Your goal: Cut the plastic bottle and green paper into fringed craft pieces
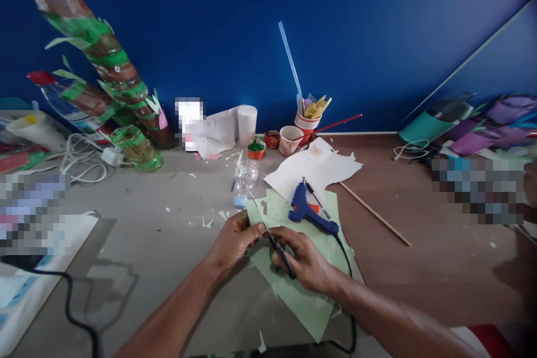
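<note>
My right hand (300, 260) is closed around the dark handles of a pair of scissors (283, 257), whose blades point up and left. My left hand (237, 238) pinches a piece of light green paper (257, 213) beside the blades. Whether the blades are cutting into the paper I cannot make out. Under my right hand lies a larger sheet of green paper (310, 319). Just beyond the hands, a blue glue gun (308, 210) rests on the paper, near a black pen (319, 201).
A clear plastic bottle (246, 176) lies ahead of my left hand. Paint pots (256, 149), a paper cup (290, 141) and a white paper sheet (319, 165) are farther back. A wooden stick (375, 213) lies at right. A painted bottle tower (121, 75) leans at left.
</note>
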A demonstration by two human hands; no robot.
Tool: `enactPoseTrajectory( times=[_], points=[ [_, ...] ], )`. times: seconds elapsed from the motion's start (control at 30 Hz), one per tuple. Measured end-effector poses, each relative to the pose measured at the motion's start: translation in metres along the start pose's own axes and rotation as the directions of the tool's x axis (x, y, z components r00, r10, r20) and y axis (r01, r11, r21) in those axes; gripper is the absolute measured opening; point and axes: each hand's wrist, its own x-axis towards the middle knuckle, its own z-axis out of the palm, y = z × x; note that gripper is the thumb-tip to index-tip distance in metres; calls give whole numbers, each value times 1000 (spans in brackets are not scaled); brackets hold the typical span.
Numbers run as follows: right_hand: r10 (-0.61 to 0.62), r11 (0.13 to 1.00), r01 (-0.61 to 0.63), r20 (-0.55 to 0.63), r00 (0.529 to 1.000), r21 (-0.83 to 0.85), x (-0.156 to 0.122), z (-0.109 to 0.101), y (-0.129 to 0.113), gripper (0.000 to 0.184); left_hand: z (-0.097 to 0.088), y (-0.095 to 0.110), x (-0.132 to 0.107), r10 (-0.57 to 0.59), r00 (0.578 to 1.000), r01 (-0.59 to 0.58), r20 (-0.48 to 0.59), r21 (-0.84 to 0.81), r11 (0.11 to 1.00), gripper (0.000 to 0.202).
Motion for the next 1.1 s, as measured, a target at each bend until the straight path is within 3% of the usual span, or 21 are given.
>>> enactPoseTrajectory(
  times=[0.37, 0.63, 0.83, 1.1],
  points=[
    [6, 1000, -6, -6, 1000, 26, 0, 3, 2, 25, -1, 3, -2, 32, 999, -31, 22, -42, 999, 28],
    [-10, 1000, 11, -15, 1000, 25, -1, 2, 0, 23, -5, -4, 2, 88, 991, -95, -105, -61, 994, 28],
    [3, 999, -2, -26, 1000, 43, -1, 4, 2, 24, -2, -4, 2, 79, 995, -82, -59, -54, 995, 28],
    [15, 999, -13, -42, 999, 39, -1, 5, 4, 25, -4, -5, 3, 64, 994, -68, -87, -45, 997, 27]
  ],
)
